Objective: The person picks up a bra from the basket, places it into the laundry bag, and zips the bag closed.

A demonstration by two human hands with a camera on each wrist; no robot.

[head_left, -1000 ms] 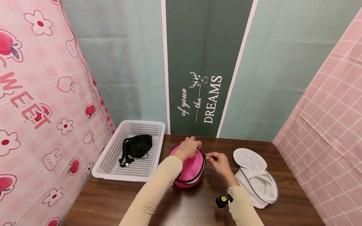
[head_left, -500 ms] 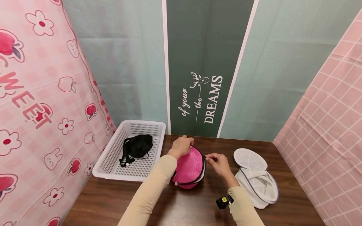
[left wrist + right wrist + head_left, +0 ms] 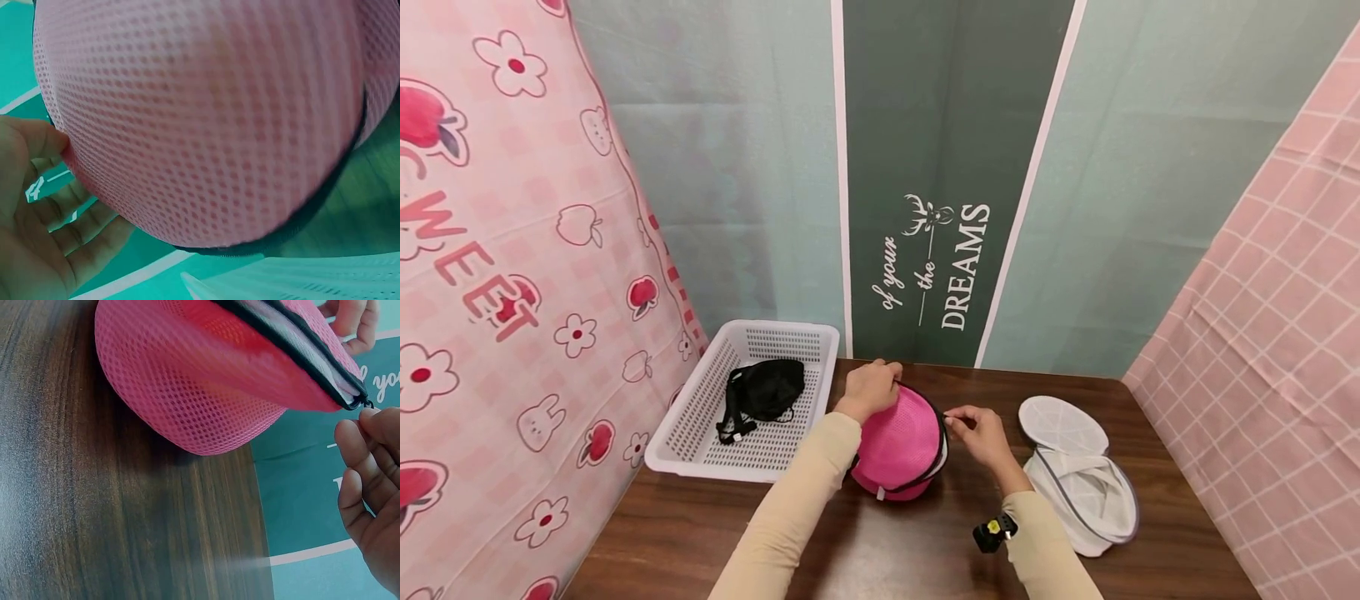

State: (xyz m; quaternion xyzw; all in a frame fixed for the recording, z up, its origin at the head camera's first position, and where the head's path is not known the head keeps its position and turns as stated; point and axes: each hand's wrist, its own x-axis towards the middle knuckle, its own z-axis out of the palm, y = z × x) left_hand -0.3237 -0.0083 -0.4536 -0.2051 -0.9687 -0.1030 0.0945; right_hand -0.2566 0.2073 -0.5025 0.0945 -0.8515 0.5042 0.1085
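Both hands are on the pink mesh laundry bag [image 3: 904, 446], sitting mid-table near the back edge! The left hand [image 3: 871, 390] has its far rim, thumb and finger pinching the mesh, the other fingers spread loosely. Over on the right hand [image 3: 981, 435], thumb and index finger grip the little zipper pull [image 3: 370, 404], and look at that black zipper [image 3: 290, 356]: its sides stand apart, with a strip of white [image 3: 306, 345] between them (what it is, I can't tell). A small white tag [image 3: 881, 493] pokes out at the near side. Left of the bag, the white perforated basket [image 3: 718, 472] holds a crumpled black strappy item [image 3: 771, 390]. To the right, a white mesh bag [image 3: 1078, 500] lies with its round flap [image 3: 1063, 425] folded back, all on dark wood-grain table [image 3: 700, 533].
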